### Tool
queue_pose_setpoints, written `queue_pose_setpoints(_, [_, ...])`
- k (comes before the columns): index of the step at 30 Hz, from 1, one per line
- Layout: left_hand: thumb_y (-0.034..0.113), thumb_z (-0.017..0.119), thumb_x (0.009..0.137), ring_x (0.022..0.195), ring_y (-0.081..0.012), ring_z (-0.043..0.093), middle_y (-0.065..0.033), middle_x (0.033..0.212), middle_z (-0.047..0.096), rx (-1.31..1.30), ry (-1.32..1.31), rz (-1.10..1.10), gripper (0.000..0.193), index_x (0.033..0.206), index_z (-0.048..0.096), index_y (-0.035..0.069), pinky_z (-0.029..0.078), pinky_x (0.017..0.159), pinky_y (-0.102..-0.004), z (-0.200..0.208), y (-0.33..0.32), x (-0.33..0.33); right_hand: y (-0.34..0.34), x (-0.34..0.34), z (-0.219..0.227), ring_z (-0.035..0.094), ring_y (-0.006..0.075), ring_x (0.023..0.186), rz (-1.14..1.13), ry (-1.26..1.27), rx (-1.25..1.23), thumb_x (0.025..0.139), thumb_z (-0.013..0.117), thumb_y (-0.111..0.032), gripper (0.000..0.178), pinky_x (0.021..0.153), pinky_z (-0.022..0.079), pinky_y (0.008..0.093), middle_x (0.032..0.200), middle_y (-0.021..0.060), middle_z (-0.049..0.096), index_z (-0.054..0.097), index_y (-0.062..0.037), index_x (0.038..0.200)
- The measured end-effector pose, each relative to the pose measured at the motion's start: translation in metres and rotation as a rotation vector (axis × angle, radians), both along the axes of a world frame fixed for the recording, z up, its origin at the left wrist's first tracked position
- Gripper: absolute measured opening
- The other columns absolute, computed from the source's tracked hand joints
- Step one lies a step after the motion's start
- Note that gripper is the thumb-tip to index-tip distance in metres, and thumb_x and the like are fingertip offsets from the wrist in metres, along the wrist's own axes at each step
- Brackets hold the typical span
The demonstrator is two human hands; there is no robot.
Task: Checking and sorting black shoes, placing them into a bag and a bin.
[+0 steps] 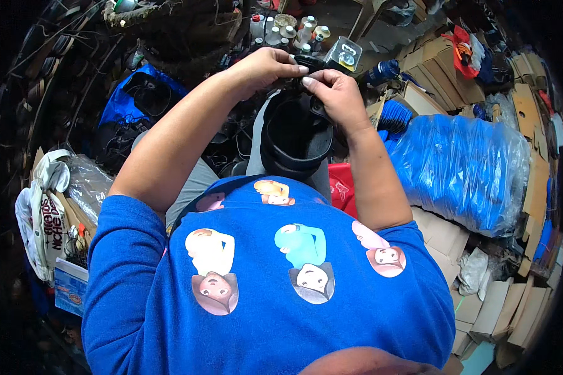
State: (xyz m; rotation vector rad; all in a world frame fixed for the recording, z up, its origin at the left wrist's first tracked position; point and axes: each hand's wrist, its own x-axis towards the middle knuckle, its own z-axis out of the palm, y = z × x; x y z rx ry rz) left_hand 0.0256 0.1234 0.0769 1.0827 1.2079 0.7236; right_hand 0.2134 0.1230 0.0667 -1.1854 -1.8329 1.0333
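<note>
A small, dark, glossy black piece [309, 62] is pinched between the fingertips of my left hand [272, 67] and my right hand [339, 97]. Its exact kind cannot be made out. My thumbs almost meet in front of it, and the other fingers are mostly hidden behind. Just below my hands, a hollow round black thing [297, 140] rests on my lap, its wide opening facing up. Whether the pinched piece is joined to it is unclear. A clear-sided box [345, 55] with a round metallic thing inside stands just beyond my right hand.
Several bottles [288, 31] stand together ahead. A blue bundle in clear plastic [460, 169] lies right, among cardboard pieces [441, 69]. To the left are a blue bag [128, 94] with black things and a white cloth bag [44, 215]. Red material [342, 187] lies beside my lap.
</note>
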Motion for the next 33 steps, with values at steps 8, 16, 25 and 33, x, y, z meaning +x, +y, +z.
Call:
queue_pose_setpoints(8, [0.026, 0.066, 0.079, 0.076, -0.0104, 0.054, -0.0041, 0.087, 0.062, 0.107, 0.143, -0.269, 0.03, 0.097, 0.064, 0.001, 0.042, 0.072, -0.0242, 0.003, 0.013, -0.011, 0.006, 0.002, 0.032, 0.056, 0.0132, 0.071, 0.173, -0.208, -0.066, 0.077, 0.066, -0.018, 0.018, 0.066, 0.044, 0.0256, 0.078, 0.0047, 0.06, 0.065, -0.0015, 0.085])
queue_pose_setpoints(16, [0.015, 0.067, 0.079, 0.083, -0.0116, 0.058, -0.0045, 0.088, 0.062, -0.015, -0.218, -0.058, 0.018, 0.091, 0.062, 0.002, 0.047, 0.08, -0.0258, -0.01, 0.004, -0.012, -0.008, 0.005, 0.018, 0.061, 0.0258, 0.077, 0.036, -0.247, 0.135, 0.074, 0.066, -0.019, 0.02, 0.071, 0.047, 0.0334, 0.083, 0.0141, 0.062, 0.065, -0.0012, 0.082])
queue_pose_setpoints(25, [0.02, 0.056, 0.087, 0.092, -0.0156, 0.057, -0.0064, 0.094, 0.062, -0.144, -0.152, -0.161, 0.027, 0.106, 0.058, 0.001, 0.042, 0.089, -0.0316, -0.007, 0.005, -0.013, 0.011, 0.01, 0.005, 0.056, 0.0186, 0.074, 0.117, -0.06, -0.246, 0.086, 0.055, -0.023, 0.024, 0.071, 0.044, 0.0295, 0.081, 0.0108, 0.061, 0.059, -0.0001, 0.094])
queue_pose_setpoints(33, [0.017, 0.061, 0.084, 0.08, -0.0123, 0.058, -0.0032, 0.09, 0.062, -0.25, -0.417, 0.041, 0.019, 0.098, 0.06, 0.005, 0.045, 0.07, -0.0264, -0.038, 0.009, -0.01, -0.02, 0.001, 0.019, 0.057, 0.0327, 0.075, 0.044, -0.318, 0.368, 0.075, 0.063, -0.02, 0.019, 0.066, 0.046, 0.039, 0.08, 0.0147, 0.057, 0.06, -0.0017, 0.078])
